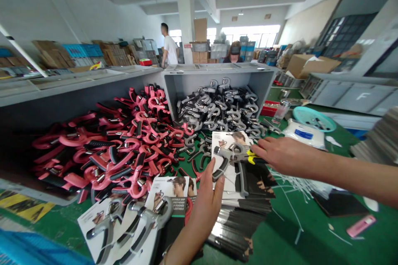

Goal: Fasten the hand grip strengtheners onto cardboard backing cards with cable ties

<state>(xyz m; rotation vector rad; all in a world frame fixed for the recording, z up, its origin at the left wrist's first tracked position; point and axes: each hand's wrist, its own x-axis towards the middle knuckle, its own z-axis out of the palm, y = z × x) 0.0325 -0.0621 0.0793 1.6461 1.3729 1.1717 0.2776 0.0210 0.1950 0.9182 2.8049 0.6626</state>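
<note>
A grey-and-black hand grip strengthener [221, 164] lies on a printed card [217, 143], atop a stack of dark printed cards [233, 225]. My left hand [203, 205] closes its thumb and fingers at one handle of the strengthener, beside a thin white cable tie. From the right, my right hand [272, 153] is wrapped round the yellow-and-black handles of pliers [252, 157]. The pliers' jaws meet the upper part of the strengthener; their exact contact is hard to make out. Carded grey strengtheners [139, 227] lie left of my left hand.
Tipped grey bins spill pink strengtheners [137, 140] at left and grey ones [217, 107] behind the cards. Loose white cable ties [295, 190], a pink-handled object [360, 226] and a turquoise dish [314, 119] are at right. Two people [170, 47] are in the background.
</note>
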